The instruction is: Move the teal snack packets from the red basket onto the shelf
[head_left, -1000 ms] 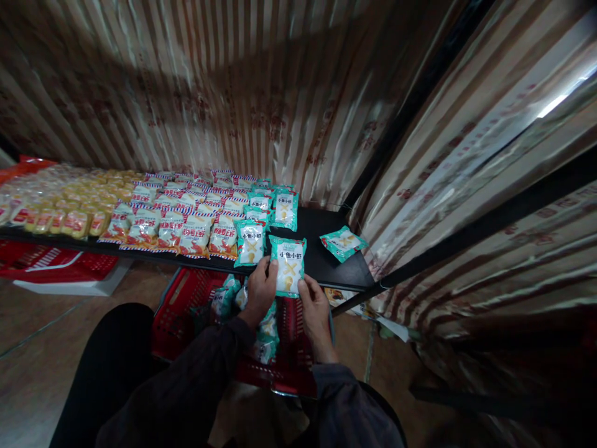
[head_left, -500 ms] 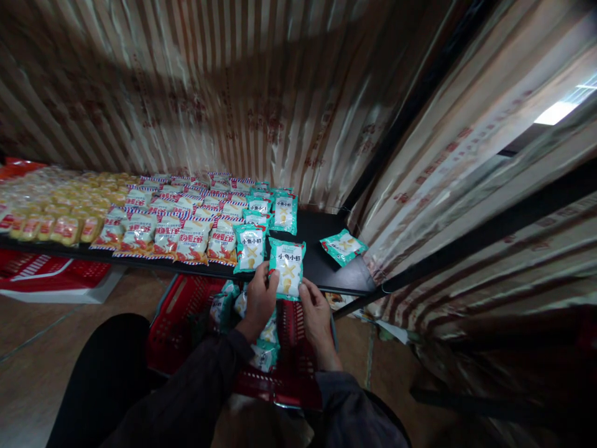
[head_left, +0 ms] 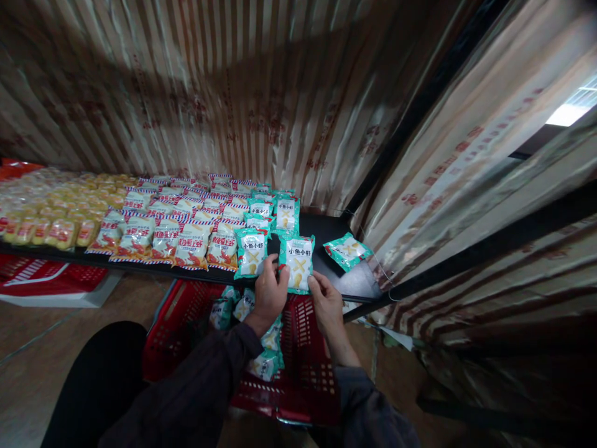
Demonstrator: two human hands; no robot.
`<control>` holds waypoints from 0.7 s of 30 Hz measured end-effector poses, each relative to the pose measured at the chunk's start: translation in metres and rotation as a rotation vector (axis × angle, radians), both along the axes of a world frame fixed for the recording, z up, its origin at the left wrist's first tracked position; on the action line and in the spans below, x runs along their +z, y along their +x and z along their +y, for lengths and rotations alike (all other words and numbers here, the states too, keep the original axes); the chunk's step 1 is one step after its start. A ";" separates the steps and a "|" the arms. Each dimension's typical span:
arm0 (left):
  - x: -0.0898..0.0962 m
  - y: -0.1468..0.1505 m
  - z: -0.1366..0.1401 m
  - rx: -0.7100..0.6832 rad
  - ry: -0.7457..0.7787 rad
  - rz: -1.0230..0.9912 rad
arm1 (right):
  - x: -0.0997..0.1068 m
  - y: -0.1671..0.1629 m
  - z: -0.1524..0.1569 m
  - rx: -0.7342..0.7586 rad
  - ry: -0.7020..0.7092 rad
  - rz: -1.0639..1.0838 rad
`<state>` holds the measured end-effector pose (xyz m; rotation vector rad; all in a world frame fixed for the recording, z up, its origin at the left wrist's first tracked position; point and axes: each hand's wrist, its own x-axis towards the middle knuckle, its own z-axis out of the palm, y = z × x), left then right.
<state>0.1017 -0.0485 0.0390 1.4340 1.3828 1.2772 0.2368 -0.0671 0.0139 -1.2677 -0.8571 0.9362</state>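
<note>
A green-and-white snack bag [head_left: 298, 264] is held upright between my two hands at the front edge of the black shelf [head_left: 333, 274]. My left hand [head_left: 270, 289] pinches its left side, thumb on the front. At its lower right edge, my right hand [head_left: 326, 305] grips with thumb and fingers. Left of it stands a matching bag [head_left: 252, 252], with more of the kind in a row behind. Another green bag [head_left: 349, 251] lies tilted by itself on the shelf's right. Below my hands is a red basket [head_left: 310, 354] with several green bags [head_left: 265, 364] in it.
Rows of white snack bags with orange bottoms [head_left: 191, 242] fill the shelf's middle, and yellow wrapped packs [head_left: 60, 233] its left. A black post [head_left: 448, 261] slants at the right. Striped curtain [head_left: 261, 93] hangs behind. Another red basket [head_left: 56, 277] is on the lower left.
Both hands and the held bag have moved slightly right and up, onto the shelf's front edge beside the green row. Both hands still hold the bag. The view has shifted a little.
</note>
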 end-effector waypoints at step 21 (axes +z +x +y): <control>-0.011 0.021 0.018 0.061 0.233 0.251 | 0.006 0.010 0.039 -0.049 0.018 -0.337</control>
